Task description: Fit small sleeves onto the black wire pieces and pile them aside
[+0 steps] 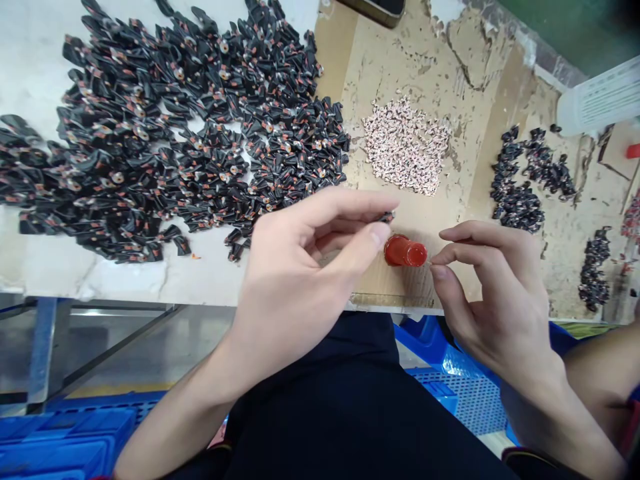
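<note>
My left hand [305, 267] pinches a small dark part [387, 217] between thumb and fingertips, just above and left of a red cup-like holder [406, 252]. On the right of that holder, my right hand [493, 280] has its thumb and index finger pressed together; what they hold, if anything, is too small to name. The red holder stands on the cardboard [370, 293] near the table's front edge. Beyond it lies a pile of tiny pinkish pieces [407, 145].
A large heap of black parts with orange marks [200, 127] covers the left. Small dark clusters [517, 193] lie at the right, near a white container [603, 100]. A phone-like object [375, 9] sits at the back. Another person's arm [605, 367] shows at lower right.
</note>
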`<state>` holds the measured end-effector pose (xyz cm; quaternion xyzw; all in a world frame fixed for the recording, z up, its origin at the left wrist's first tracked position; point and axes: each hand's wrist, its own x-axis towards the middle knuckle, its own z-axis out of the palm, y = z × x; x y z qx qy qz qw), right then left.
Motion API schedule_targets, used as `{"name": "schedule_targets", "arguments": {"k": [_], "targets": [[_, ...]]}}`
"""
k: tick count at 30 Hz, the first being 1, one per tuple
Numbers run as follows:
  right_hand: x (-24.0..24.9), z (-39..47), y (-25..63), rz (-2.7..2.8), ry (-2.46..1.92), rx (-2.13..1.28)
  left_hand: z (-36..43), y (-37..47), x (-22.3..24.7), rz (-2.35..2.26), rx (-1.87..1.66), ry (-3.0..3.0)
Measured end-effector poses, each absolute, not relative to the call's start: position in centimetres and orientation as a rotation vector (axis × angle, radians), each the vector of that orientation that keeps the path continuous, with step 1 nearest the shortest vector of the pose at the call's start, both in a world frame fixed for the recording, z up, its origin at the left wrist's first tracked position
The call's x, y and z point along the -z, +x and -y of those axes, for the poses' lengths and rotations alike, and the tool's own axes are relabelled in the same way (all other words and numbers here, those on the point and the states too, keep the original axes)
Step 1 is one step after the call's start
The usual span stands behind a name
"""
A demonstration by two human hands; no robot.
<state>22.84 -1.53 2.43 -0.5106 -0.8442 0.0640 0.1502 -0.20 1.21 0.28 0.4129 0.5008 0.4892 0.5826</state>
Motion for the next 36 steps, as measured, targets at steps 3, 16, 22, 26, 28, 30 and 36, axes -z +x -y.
{"name": "schedule_targets", "arguments": {"k": [3, 16, 22, 26, 28, 30, 36], "targets": [[-2.7, 1.7, 22.8, 2.270, -1.490, -0.389, -1.1, 0.2, -0.4, -1.105, -1.055, 0.859], [-3.9, 2.5, 21.0, 1.456, -1.359, -1.165, -0.7, 2.5, -0.1, -0.616, -0.696, 0.216], [-4.1, 2.2, 20.7, 1.605, -1.360, -1.040, -1.0, 2.4, -0.1, -0.592, -0.634, 0.162], [-4.1, 2.1, 20.7, 1.666, -1.342, -1.006, -1.0, 2.4, 0.0, -0.598, -0.629, 0.171], [-4.0, 2.2, 20.7, 1.688, -1.341, -0.993, -1.0, 2.4, 0.0, -0.599, -0.631, 0.178], [-4.0, 2.3, 20.9, 1.705, -1.351, -0.987, -1.0, 2.3, 0.0, -0.608, -0.627, 0.182], [-4.0, 2.2, 21.4, 1.828, -1.337, -0.940, -1.1, 2.0, -0.1, -0.620, -0.612, 0.189]]}}
